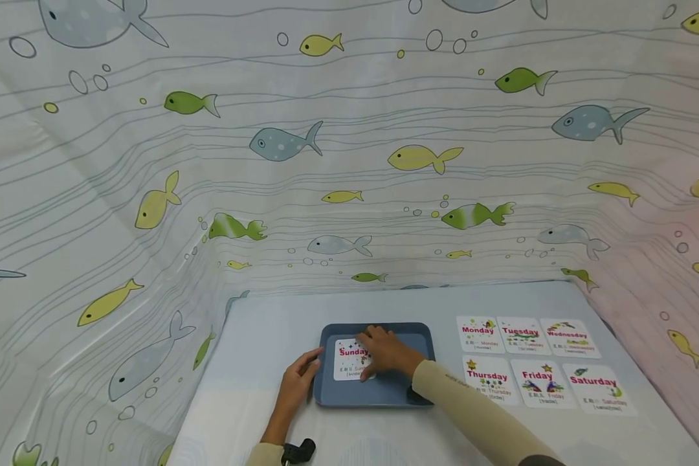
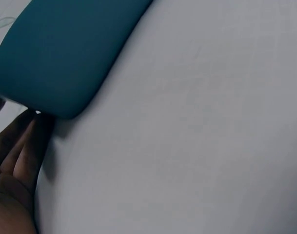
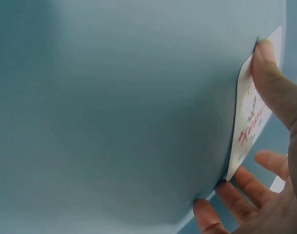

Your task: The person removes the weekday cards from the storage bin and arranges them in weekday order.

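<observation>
A white card printed "Sunday" (image 1: 345, 362) lies in a blue-grey tray (image 1: 378, 396), toward its left side. My right hand (image 1: 386, 351) reaches over the card's right part and grips it by opposite edges. In the right wrist view, the thumb (image 3: 266, 73) is at one edge of the card (image 3: 250, 117), and a fingertip meets the far corner. Beside the tray's left rim, my left hand (image 1: 296, 382) touches the edge with its fingertips. The left wrist view shows these fingers (image 2: 27, 151) fairly straight against the tray (image 2: 70, 58).
Right of the tray, two rows of cards lie on the white table (image 1: 256, 323): Monday (image 1: 479, 338), Tuesday (image 1: 521, 343), Wednesday (image 1: 569, 344), then Thursday (image 1: 488, 367), Friday (image 1: 538, 391) and Saturday (image 1: 597, 395). A fish-patterned curtain (image 1: 373, 220) surrounds the table's back and sides.
</observation>
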A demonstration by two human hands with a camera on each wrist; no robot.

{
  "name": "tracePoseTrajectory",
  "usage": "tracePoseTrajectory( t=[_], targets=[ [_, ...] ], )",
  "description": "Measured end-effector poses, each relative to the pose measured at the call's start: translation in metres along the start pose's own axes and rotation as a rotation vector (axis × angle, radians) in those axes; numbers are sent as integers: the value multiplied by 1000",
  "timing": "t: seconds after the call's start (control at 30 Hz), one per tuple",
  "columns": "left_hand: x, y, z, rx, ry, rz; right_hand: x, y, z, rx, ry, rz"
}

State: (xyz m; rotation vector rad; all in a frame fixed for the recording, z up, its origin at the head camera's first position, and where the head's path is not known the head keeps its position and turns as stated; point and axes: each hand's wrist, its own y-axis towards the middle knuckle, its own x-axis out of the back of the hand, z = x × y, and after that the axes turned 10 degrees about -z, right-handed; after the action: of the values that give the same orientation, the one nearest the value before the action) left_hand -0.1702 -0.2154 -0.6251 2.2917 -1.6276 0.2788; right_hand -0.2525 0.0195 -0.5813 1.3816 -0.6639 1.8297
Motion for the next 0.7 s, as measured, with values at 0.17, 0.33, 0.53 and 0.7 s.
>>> tracePoseTrajectory(
  t=[0.17,0.33,0.53,0.7],
  targets=[
    [2,3,10,17,-22,25,-5,1,-2,-6,-17,-11],
    [4,4,15,21,-25,47,-9,2,-6,-6,17,-49],
    [4,5,14,27,-11,42,-7,4,-7,-30,177,-80],
    [3,5,13,7,-7,37,-10,6,-13,-72,363,-96]
  ],
)
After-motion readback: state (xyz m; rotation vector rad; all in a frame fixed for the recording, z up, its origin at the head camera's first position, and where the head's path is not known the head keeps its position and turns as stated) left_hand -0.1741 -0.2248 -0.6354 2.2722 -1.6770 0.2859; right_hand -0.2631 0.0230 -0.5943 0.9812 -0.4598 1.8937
